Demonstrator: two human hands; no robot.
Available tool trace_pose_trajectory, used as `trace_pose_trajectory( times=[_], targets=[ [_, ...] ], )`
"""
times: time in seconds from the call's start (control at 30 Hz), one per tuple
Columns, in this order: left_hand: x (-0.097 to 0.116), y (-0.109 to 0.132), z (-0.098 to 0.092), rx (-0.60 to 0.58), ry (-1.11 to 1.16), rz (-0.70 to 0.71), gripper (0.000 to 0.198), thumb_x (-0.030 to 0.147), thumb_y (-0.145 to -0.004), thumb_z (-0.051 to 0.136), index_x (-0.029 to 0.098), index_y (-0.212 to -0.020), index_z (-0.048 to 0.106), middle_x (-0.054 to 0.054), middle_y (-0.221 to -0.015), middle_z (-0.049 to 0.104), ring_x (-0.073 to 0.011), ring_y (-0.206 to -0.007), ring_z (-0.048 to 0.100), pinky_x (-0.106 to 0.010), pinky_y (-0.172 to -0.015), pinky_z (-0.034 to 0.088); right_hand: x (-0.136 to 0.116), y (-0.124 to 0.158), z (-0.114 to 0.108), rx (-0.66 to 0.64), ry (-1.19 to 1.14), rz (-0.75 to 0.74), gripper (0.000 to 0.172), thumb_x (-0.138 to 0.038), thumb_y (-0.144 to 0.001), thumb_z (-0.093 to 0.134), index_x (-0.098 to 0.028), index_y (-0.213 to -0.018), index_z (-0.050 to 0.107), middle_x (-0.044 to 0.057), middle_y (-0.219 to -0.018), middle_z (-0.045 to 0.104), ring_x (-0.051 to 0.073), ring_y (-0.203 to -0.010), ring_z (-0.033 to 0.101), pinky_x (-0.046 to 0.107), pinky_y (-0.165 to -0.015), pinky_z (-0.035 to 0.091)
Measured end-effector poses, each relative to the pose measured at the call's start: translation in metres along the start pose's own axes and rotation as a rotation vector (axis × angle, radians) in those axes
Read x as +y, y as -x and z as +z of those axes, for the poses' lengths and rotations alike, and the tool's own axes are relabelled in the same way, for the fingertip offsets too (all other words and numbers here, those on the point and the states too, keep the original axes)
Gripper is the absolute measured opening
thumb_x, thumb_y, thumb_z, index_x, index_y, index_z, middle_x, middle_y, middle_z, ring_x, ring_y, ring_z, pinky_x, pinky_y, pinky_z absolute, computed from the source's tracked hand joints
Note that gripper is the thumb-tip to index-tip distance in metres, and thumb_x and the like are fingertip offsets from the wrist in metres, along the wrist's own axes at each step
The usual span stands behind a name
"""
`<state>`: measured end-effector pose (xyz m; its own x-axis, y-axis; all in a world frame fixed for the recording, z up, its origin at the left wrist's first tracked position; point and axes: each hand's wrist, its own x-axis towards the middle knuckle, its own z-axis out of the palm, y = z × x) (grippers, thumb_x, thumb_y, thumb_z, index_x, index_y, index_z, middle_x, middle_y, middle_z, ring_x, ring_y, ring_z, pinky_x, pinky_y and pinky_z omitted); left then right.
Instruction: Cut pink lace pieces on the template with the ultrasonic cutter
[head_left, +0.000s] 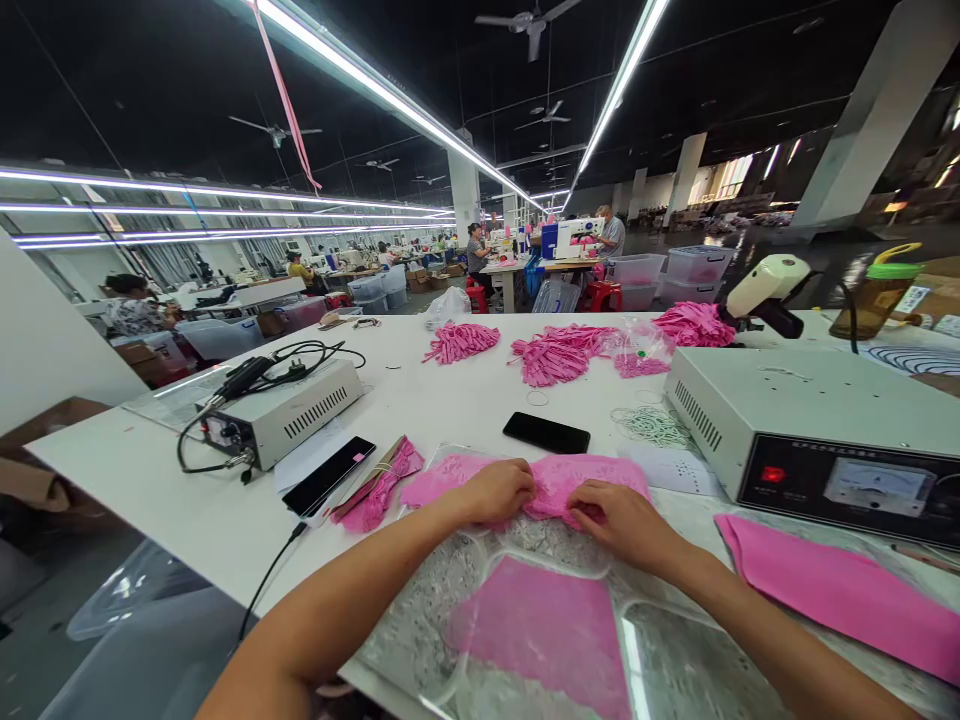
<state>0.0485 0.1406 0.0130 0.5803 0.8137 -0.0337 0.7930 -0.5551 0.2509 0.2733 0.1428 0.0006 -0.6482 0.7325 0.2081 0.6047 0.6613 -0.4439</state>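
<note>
Pink lacy fabric lies across the far part of a clear plastic template on the table. My left hand has its fingers curled closed on the fabric near its middle. Just to the right, my right hand pinches the near edge of the same fabric between thumb and fingers. The fingertips of both hands are partly hidden. Nearer to me, a flat pink piece shows under the clear plastic. A banded bundle of pink strips rests left of my left hand.
A black phone lies beyond my hands, another phone at left. Grey control boxes stand left and right. Folded pink cloth lies at right. Pink strip piles sit at the back, beside pale elastic bands.
</note>
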Motion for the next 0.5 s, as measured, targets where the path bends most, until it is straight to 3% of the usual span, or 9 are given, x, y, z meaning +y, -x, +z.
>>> trace_pose_trajectory(
  times=[0.2,0.3,0.5],
  targets=[
    [0.002,-0.003,-0.01,0.042,0.038,-0.013,0.028,0.033,-0.096,0.057,0.016,-0.119,0.058,-0.009,-0.119,0.06,-0.0204,-0.101,0.062,-0.041,-0.086,0.054,-0.01,-0.008,0.0,0.015,0.039,0.023,0.011,-0.024,-0.087,0.058,-0.019,-0.089,0.067,0.004,-0.086,0.068,0.017,-0.073,0.061,0.032,-0.068,0.048],
    [0.006,-0.006,-0.013,0.066,0.049,-0.042,0.029,0.033,-0.096,0.057,0.016,-0.119,0.058,-0.009,-0.119,0.06,-0.0203,-0.1,0.062,-0.04,-0.086,0.054,-0.017,-0.017,0.008,0.009,0.042,0.024,0.018,-0.033,-0.091,0.062,-0.016,-0.097,0.064,0.004,-0.095,0.065,0.017,-0.082,0.062,0.036,-0.076,0.052],
    [0.015,-0.004,-0.01,0.176,0.033,-0.227,0.029,0.033,-0.096,0.057,0.015,-0.119,0.057,-0.009,-0.117,0.06,-0.0203,-0.099,0.062,-0.04,-0.085,0.054,-0.01,-0.031,0.018,0.099,-0.057,0.153,0.025,-0.035,-0.095,0.057,-0.015,-0.11,0.061,0.006,-0.106,0.063,0.017,-0.086,0.063,0.036,-0.076,0.056]
  ],
)
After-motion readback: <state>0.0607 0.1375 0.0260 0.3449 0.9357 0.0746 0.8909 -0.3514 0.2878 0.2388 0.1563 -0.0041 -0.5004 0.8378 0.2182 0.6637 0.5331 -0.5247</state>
